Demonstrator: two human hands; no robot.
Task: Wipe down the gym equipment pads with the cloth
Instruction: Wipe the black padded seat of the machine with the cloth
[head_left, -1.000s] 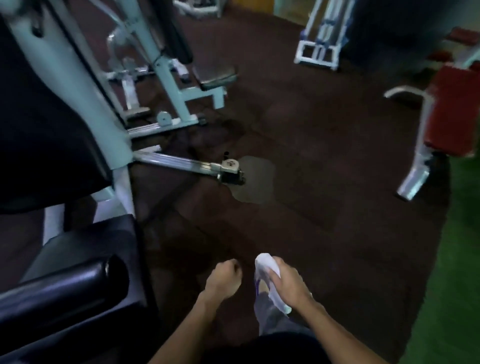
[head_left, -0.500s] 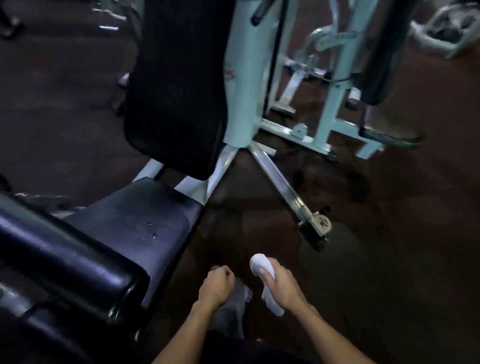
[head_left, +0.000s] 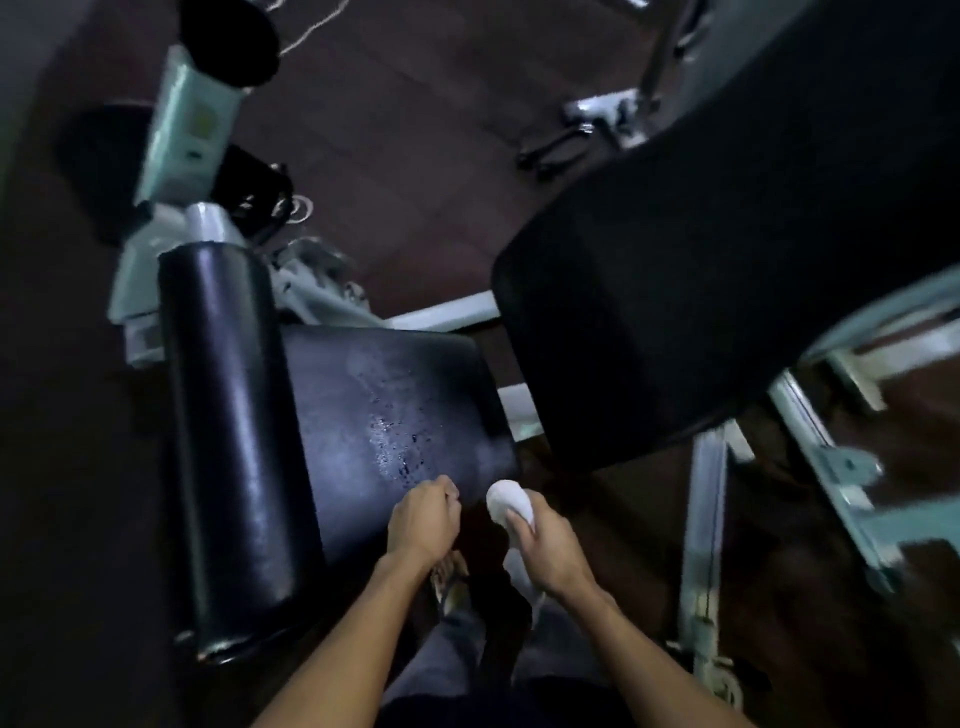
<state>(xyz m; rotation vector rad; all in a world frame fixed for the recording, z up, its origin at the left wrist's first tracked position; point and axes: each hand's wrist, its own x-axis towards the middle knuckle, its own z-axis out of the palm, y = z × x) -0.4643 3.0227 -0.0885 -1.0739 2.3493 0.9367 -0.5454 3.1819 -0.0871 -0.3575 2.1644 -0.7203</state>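
Cloth (head_left: 510, 503): white, wadded into a rounded lump, clenched in right hand (head_left: 549, 545), just off the near edge of the seat pad (head_left: 384, 415). Seat pad black, glossy, droplets mid-surface; black roller pad (head_left: 234, 431) along its left side. Left hand (head_left: 423, 519) fisted, contents not discernible.

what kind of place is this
Most likely a gym: a black padded seat with a roller pad beside it, a big back pad, and pale metal machine frames on a dark floor.
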